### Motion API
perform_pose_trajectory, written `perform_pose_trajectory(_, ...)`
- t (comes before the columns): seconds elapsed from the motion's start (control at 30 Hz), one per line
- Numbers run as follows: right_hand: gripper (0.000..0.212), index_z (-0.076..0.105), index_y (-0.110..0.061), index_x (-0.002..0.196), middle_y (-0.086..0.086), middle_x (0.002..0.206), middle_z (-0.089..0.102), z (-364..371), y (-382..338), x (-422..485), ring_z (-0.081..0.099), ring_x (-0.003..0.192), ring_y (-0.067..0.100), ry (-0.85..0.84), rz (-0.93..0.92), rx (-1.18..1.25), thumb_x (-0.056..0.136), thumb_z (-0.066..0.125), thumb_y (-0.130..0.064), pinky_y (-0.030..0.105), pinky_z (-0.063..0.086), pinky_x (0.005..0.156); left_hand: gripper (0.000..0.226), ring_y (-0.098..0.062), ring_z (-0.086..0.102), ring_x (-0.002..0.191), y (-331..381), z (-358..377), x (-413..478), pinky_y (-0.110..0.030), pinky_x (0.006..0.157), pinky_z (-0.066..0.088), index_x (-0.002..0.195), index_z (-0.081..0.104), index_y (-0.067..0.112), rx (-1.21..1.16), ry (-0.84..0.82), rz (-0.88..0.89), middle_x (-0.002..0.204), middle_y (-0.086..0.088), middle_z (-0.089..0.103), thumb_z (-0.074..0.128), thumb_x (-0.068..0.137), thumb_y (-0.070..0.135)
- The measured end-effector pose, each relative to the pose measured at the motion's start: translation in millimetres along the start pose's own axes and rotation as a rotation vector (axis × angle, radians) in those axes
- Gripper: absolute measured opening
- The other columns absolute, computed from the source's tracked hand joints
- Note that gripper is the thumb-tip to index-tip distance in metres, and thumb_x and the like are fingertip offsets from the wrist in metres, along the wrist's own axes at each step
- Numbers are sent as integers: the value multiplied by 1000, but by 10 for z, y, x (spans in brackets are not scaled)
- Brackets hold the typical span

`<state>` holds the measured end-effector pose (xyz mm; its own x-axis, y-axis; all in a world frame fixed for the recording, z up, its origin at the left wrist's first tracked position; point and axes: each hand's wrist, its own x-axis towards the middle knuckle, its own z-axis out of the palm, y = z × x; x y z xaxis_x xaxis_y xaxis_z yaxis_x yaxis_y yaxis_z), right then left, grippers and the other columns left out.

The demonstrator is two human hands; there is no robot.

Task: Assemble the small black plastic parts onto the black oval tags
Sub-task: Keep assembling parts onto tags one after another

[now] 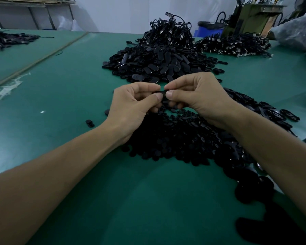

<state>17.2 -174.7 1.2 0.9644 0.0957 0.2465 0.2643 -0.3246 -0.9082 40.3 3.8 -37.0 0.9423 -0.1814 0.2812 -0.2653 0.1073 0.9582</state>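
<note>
Head: left hand, right hand, pinch-tight on oval tag

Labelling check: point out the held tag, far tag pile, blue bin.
held tag (162, 94), head view, exposed black middle
far tag pile (155, 62), head view, middle of heap
blue bin (204, 31), head view, front wall

Dim, cool light — a wide-angle view with bent edges.
We see the green surface brightest at mid-distance, darkening toward the lower edge; the near heap of black parts sinks into featureless shadow, faint glints mark the far pile, and the frame's edges stretch — corners look soft.
</note>
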Motion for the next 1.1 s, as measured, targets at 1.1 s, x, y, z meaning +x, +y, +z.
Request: perform_pose_trajectory(1.1, 8, 73, -8, 88, 3, 67, 73, -52, -24, 6, 68, 62, 12, -34, -37, -33, 84, 76, -2, 20, 54, 61, 14, -9, 71, 63, 39, -11, -16, -17, 64, 55, 91, 74, 14, -1, -21, 15, 70, -3, 76, 77, 84, 2)
